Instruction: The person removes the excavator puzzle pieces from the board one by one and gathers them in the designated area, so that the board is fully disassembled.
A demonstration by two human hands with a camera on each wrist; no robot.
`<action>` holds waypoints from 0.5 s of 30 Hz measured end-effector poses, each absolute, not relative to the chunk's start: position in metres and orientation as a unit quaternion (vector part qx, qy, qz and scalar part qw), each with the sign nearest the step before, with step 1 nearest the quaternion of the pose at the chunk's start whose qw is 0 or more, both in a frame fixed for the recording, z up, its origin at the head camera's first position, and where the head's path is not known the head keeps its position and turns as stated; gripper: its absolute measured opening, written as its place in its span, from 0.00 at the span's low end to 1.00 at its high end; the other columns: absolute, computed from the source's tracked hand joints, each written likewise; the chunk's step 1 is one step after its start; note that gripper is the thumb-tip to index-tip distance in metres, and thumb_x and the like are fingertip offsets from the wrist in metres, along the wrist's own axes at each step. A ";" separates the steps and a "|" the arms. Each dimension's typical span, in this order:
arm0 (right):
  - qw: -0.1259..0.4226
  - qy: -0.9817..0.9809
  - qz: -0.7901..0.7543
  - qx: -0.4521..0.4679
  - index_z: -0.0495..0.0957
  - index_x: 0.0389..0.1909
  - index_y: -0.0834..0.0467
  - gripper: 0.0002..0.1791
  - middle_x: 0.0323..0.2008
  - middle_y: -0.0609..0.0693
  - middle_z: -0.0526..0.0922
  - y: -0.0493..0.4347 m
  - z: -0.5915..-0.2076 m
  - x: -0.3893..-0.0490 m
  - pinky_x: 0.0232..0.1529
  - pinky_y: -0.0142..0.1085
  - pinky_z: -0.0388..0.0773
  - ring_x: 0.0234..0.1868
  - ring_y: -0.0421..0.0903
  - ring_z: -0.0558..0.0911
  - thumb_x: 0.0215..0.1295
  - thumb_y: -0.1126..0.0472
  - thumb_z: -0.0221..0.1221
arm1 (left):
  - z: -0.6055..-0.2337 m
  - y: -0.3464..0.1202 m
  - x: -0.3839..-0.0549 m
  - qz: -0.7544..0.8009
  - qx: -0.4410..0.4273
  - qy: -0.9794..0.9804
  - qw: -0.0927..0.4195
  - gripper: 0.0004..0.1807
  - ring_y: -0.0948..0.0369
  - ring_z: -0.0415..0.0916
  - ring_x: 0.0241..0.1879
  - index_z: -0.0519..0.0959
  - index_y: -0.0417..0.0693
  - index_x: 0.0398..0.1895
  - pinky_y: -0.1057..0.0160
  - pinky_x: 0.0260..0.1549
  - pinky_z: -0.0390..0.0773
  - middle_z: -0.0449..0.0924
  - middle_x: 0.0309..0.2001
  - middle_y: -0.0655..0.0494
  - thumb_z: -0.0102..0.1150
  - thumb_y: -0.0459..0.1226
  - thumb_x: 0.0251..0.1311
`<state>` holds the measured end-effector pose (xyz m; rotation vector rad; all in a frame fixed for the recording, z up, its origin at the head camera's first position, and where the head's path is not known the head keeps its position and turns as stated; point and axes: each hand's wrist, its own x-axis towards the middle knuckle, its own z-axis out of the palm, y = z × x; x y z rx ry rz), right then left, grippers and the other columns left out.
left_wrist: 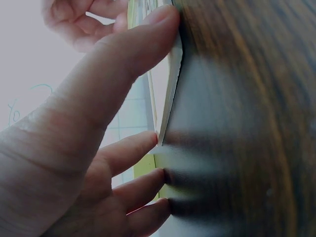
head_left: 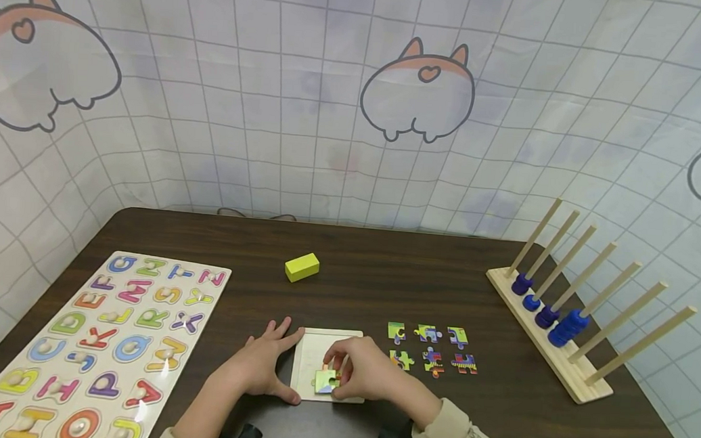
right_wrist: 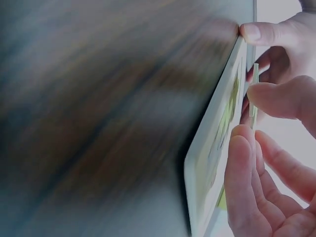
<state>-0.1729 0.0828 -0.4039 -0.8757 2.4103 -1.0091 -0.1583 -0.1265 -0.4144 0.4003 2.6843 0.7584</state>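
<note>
A small square wooden puzzle tray point(head_left: 308, 345) lies flat at the near middle of the table. My left hand point(head_left: 257, 365) is spread at its left side, thumb by the near corner and index finger by the far one. In the left wrist view, the thumb point(left_wrist: 143, 44) touches the tray's edge and other fingertips rest on the table. Over the tray, my right hand point(head_left: 364, 369) pinches a jigsaw piece point(head_left: 323, 383) in green, white and blue. The right wrist view shows this piece point(right_wrist: 256, 71) edge-on between thumb and fingers, just above the tray point(right_wrist: 195, 182).
Several loose jigsaw pieces point(head_left: 432, 360) lie in two rows right of the tray. A yellow block point(head_left: 301, 268) sits behind it. On the left is an alphabet peg board point(head_left: 107, 338); on the right stands a wooden peg rack point(head_left: 577, 381) with blue and purple rings.
</note>
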 end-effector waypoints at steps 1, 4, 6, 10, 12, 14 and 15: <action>0.191 0.857 -0.363 -0.311 0.78 0.35 0.63 0.18 0.24 0.48 0.75 0.085 -0.404 -0.173 0.20 0.26 0.72 0.17 0.34 0.73 0.38 0.72 0.69 | -0.414 -0.126 -0.158 0.266 0.139 0.940 0.161 0.56 0.41 0.43 0.67 0.62 0.46 0.66 0.33 0.56 0.49 0.50 0.69 0.40 0.77 0.51 0.27; 0.185 0.857 -0.367 -0.311 0.78 0.35 0.63 0.18 0.24 0.49 0.75 0.094 -0.405 -0.173 0.20 0.26 0.72 0.17 0.35 0.73 0.38 0.72 0.69 | -0.415 -0.126 -0.158 0.267 0.138 0.940 0.161 0.56 0.41 0.43 0.67 0.62 0.45 0.66 0.34 0.57 0.49 0.50 0.69 0.40 0.77 0.51 0.27; 0.181 0.857 -0.368 -0.312 0.78 0.35 0.62 0.18 0.24 0.49 0.75 0.099 -0.406 -0.173 0.21 0.27 0.72 0.17 0.35 0.73 0.39 0.72 0.69 | -0.415 -0.126 -0.158 0.266 0.136 0.941 0.160 0.56 0.41 0.43 0.67 0.62 0.45 0.66 0.34 0.57 0.49 0.50 0.69 0.40 0.78 0.51 0.27; 0.172 0.860 -0.366 -0.311 0.78 0.35 0.62 0.18 0.24 0.49 0.75 0.110 -0.406 -0.171 0.21 0.27 0.72 0.18 0.35 0.73 0.39 0.71 0.69 | -0.415 -0.126 -0.157 0.266 0.137 0.941 0.158 0.56 0.41 0.43 0.67 0.62 0.45 0.66 0.33 0.57 0.49 0.50 0.69 0.40 0.78 0.51 0.27; 0.165 0.862 -0.364 -0.311 0.78 0.35 0.62 0.18 0.24 0.48 0.74 0.116 -0.405 -0.170 0.22 0.28 0.72 0.18 0.35 0.73 0.39 0.71 0.68 | -0.415 -0.126 -0.157 0.267 0.137 0.941 0.157 0.56 0.41 0.43 0.67 0.62 0.46 0.66 0.33 0.57 0.48 0.50 0.69 0.40 0.78 0.51 0.27; 0.160 0.864 -0.364 -0.310 0.78 0.35 0.63 0.18 0.25 0.48 0.74 0.122 -0.405 -0.168 0.23 0.28 0.72 0.18 0.34 0.73 0.38 0.71 0.68 | -0.414 -0.126 -0.157 0.268 0.138 0.941 0.157 0.56 0.41 0.43 0.67 0.62 0.46 0.66 0.34 0.57 0.48 0.50 0.69 0.40 0.78 0.50 0.27; 0.159 0.865 -0.364 -0.307 0.78 0.35 0.62 0.18 0.25 0.48 0.74 0.125 -0.405 -0.168 0.23 0.28 0.73 0.18 0.34 0.73 0.38 0.71 0.68 | -0.414 -0.126 -0.157 0.268 0.138 0.941 0.156 0.56 0.41 0.43 0.67 0.62 0.46 0.66 0.34 0.57 0.48 0.50 0.69 0.40 0.78 0.50 0.27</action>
